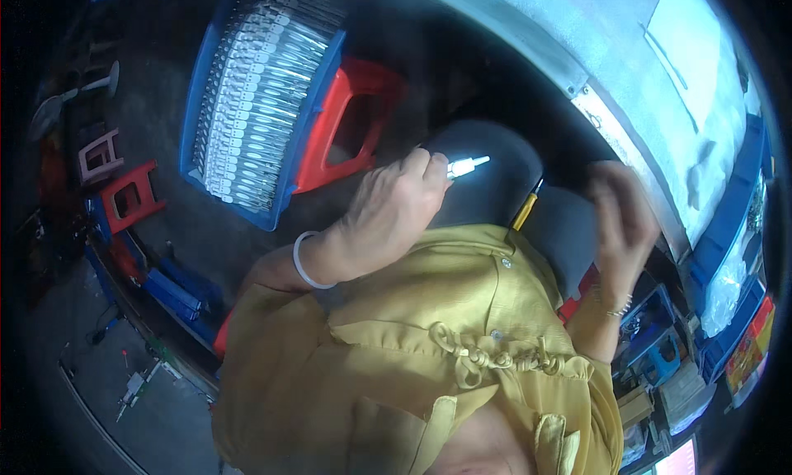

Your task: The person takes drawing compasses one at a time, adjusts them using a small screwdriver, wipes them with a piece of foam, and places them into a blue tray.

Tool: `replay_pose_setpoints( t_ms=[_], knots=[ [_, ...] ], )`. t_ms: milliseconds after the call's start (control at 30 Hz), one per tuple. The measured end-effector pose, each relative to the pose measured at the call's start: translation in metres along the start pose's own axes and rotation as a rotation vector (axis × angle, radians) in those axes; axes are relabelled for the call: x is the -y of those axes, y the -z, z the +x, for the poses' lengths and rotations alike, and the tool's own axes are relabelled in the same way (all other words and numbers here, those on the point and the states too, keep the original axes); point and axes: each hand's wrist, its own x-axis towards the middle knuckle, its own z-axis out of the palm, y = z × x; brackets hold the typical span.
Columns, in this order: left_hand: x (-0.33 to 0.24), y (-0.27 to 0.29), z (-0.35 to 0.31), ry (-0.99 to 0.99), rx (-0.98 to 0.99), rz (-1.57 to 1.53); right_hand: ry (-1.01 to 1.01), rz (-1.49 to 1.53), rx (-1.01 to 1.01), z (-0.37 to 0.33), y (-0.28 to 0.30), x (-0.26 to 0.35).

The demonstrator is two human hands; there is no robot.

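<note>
My left hand [394,211], with a white bangle on the wrist, is closed on a small white and silver part [468,166] whose tip sticks out to the right over my dark lap [495,149]. My right hand [623,219] is raised near the table edge; it is blurred, its fingers are curled, and I cannot tell whether it holds anything. A yellow-handled tool [525,211] lies on my lap between the hands. My yellow shirt [412,343] fills the lower middle of the view.
A blue crate [198,87] packed with rows of silver and white parts rests on a red stool [363,87] to the left. A pale-topped table [643,71] curves along the upper right. Blue bins [730,228] stand at right, small stools [128,196] at far left.
</note>
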Motion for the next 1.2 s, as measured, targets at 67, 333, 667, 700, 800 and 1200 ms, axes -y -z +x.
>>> replay_pose_setpoints(
  t_ms=[67, 333, 667, 700, 800, 1200],
  knots=[
    [0.0, 0.001, 0.002, 0.018, 0.039, 0.012, 0.027, 0.11, 0.221, -0.006, -0.029, -0.002],
    [0.011, 0.002, -0.013, 0.063, 0.049, 0.091, 0.023, 0.031, 0.465, -0.013, -0.063, -0.001],
    [0.021, 0.009, -0.023, 0.053, -0.084, -0.137, 0.091, 0.062, 0.54, -0.012, -0.083, 0.011],
    [0.025, 0.008, -0.021, 0.056, -0.093, -0.32, 0.111, 0.061, 0.56, -0.011, -0.086, 0.012],
    [0.024, 0.011, -0.024, 0.343, 0.118, -0.855, 0.111, 0.117, 0.564, -0.009, -0.091, 0.02],
    [0.027, -0.002, -0.028, 0.407, 0.185, -1.476, 0.314, 0.649, 0.035, 0.012, -0.017, 0.05]
  ],
)
